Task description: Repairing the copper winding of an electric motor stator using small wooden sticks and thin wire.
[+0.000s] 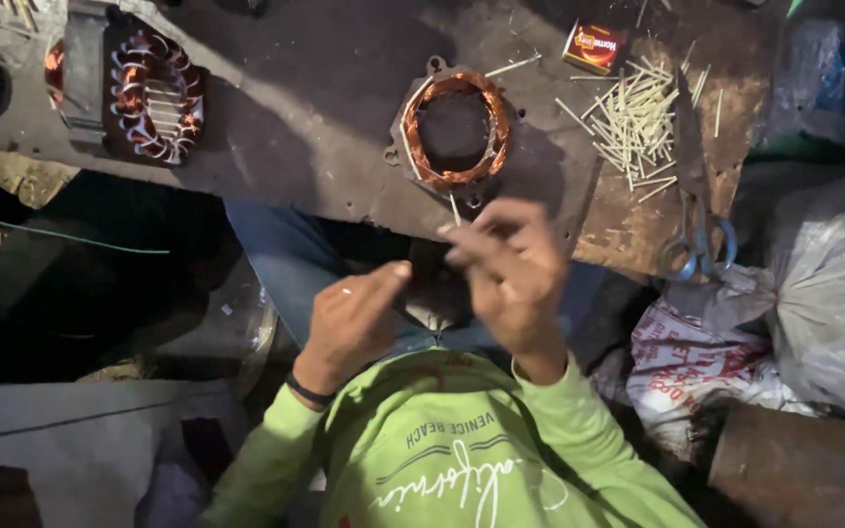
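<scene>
A round stator (455, 127) with shiny copper winding lies on a dark, worn metal bench (315, 108), just beyond the hands. Thin pale sticks (635, 122) are heaped to its right, near scissors (698, 244) and crumpled plastic bags (823, 293). The right hand (512, 274) pinches one thin stick (455, 209) with fingers nearly closed. The left hand (352, 321) is loosely curled; whether it holds something, I cannot tell.

Blurred right hand (512, 266) fingertips
</scene>
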